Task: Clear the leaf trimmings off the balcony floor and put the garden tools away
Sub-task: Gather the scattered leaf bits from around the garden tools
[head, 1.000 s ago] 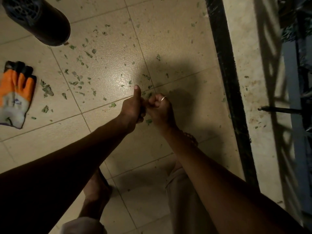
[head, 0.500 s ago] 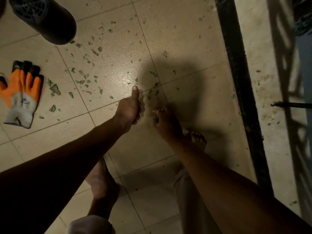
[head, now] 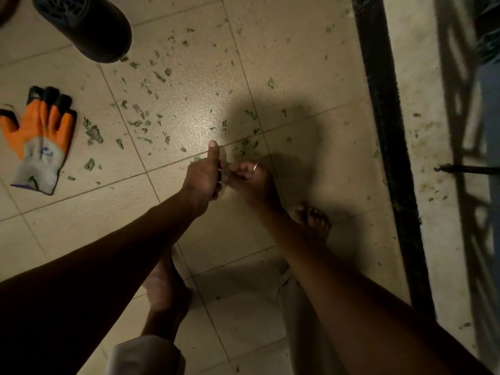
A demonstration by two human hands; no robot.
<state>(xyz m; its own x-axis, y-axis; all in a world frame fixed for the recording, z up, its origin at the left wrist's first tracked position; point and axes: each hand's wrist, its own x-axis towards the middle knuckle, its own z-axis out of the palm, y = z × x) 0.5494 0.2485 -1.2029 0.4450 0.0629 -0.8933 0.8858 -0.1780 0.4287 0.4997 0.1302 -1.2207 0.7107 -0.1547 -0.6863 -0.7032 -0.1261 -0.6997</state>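
Small green leaf trimmings (head: 93, 133) lie scattered over the beige tiled balcony floor (head: 311, 63), thickest between the glove and my hands. My left hand (head: 201, 180) hovers low over the floor with its fingers curled into a fist and its thumb straight out; what the fist holds is mostly hidden. My right hand (head: 250, 178), with a ring on it, is pressed up against the left one. It pinches a pale leaf piece (head: 225, 173) at the left fist's opening. An orange and grey garden glove (head: 40, 142) lies flat at the left.
A black plastic pot (head: 89, 25) stands at the top left. A dark strip (head: 387, 131) runs down the right side, with a dirty ledge and railing bars (head: 470, 170) beyond it. My bare feet (head: 312, 220) stand just behind my hands.
My right hand reached down to the floor half a second ago and has come back against my left fist with a leaf piece. The view has shifted slightly.
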